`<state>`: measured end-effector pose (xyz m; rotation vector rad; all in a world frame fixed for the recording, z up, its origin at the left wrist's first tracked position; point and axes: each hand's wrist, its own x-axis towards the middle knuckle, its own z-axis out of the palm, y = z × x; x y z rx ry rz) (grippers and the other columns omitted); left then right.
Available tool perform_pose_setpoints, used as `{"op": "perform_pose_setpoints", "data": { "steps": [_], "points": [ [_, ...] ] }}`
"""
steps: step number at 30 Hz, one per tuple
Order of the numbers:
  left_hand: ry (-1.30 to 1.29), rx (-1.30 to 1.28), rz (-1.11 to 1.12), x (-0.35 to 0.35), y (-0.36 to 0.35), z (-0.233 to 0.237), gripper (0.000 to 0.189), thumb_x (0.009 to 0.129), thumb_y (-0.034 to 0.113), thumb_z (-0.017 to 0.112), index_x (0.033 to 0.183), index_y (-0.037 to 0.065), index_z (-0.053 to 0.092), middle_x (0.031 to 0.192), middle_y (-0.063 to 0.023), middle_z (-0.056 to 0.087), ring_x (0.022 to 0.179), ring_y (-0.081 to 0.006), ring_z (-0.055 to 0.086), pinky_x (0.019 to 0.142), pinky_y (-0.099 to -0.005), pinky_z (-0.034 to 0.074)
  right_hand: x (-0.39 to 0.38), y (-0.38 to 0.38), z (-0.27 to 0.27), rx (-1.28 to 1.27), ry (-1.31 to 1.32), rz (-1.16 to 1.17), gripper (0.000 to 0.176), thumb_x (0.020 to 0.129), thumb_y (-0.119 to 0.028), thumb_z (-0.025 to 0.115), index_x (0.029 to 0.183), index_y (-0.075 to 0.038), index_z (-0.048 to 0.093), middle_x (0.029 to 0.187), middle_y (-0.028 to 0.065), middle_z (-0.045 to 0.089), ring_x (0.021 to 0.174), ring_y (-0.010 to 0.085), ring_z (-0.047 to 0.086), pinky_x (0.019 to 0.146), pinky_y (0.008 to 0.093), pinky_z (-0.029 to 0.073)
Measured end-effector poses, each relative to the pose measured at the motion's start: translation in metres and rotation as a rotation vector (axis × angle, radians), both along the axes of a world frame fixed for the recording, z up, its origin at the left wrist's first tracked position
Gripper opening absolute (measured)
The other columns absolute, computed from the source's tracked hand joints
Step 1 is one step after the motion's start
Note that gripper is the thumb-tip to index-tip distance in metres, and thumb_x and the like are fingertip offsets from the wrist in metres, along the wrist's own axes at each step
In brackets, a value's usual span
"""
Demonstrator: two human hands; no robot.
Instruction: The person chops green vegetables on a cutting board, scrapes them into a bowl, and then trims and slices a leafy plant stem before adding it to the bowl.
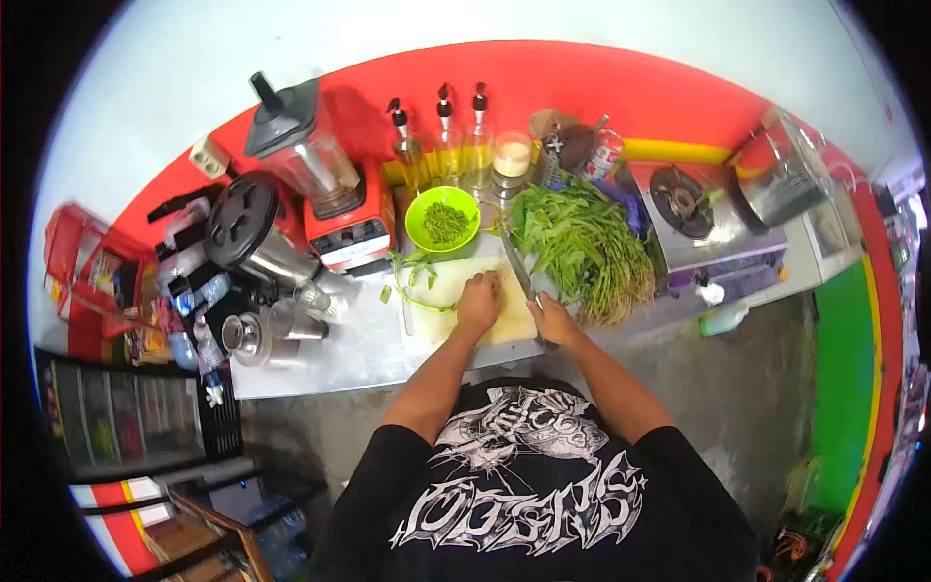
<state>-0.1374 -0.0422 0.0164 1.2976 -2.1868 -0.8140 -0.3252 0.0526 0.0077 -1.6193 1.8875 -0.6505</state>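
My right hand (556, 322) is wrapped round the handle of a knife (517, 264), whose long blade points away from me along the right part of a pale cutting board (441, 332). On the board rests my left hand (479, 301), its fingers curled together; whatever they hold is hidden. A leafy green stem (427, 303) lies on the board's left side, left of that hand. Right of the knife spreads a big heap of leafy greens (577, 242), roots toward me. Beyond the board stands a lime-green bowl (415, 233) with chopped green pieces (446, 222) in it.
A red blender (351, 228) and metal shakers (254, 339) stand to the left on the steel counter (320, 373). Pump bottles (446, 150) and a jar (511, 155) line the red back wall. To the right are a gas burner (684, 202) and a sealing machine (786, 179).
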Motion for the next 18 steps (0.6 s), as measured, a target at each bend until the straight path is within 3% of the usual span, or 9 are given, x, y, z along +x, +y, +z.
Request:
{"op": "perform_pose_setpoints", "data": {
  "steps": [5,7,10,18],
  "points": [
    [-0.064,0.003,-0.068,0.001,0.002,0.004,0.038,0.085,0.007,0.064,0.122,0.014,0.065,0.115,-0.0155,0.062,0.107,-0.0376,0.061,0.091,-0.0477,0.053,0.004,0.002,-0.008,0.091,-0.050,-0.023,0.043,0.106,-0.039,0.048,0.111,0.004,0.049,0.093,0.0326,0.065,0.094,0.0523,0.062,0.082,0.0556,0.047],
    [-0.079,-0.022,-0.087,0.002,-0.002,-0.006,0.033,0.086,0.006,0.062,0.117,0.014,0.069,0.116,-0.0146,0.062,0.107,-0.0370,0.061,0.091,-0.0474,0.054,0.007,0.005,-0.011,0.060,-0.048,-0.058,0.045,0.106,-0.040,0.049,0.116,0.004,0.050,0.096,0.0328,0.065,0.096,0.0526,0.062,0.082,0.0562,0.048],
    [-0.100,-0.051,-0.116,0.006,-0.003,-0.009,0.024,0.085,0.005,0.060,0.105,0.009,0.074,0.117,-0.0144,0.062,0.106,-0.0367,0.060,0.092,-0.0464,0.054,0.013,0.007,-0.012,0.077,-0.036,-0.183,0.047,0.106,-0.040,0.049,0.121,0.004,0.050,0.097,0.0322,0.065,0.095,0.0519,0.062,0.081,0.0571,0.047],
    [-0.090,-0.203,-0.198,0.005,-0.010,-0.011,0.028,0.080,0.003,0.062,0.106,-0.002,0.071,0.127,-0.0220,0.059,0.111,-0.0419,0.055,0.099,-0.0471,0.048,0.022,0.011,-0.008,0.095,-0.045,-0.263,0.045,0.105,-0.039,0.050,0.118,0.004,0.050,0.094,0.0322,0.065,0.093,0.0511,0.062,0.079,0.0557,0.048]
  ]
}}
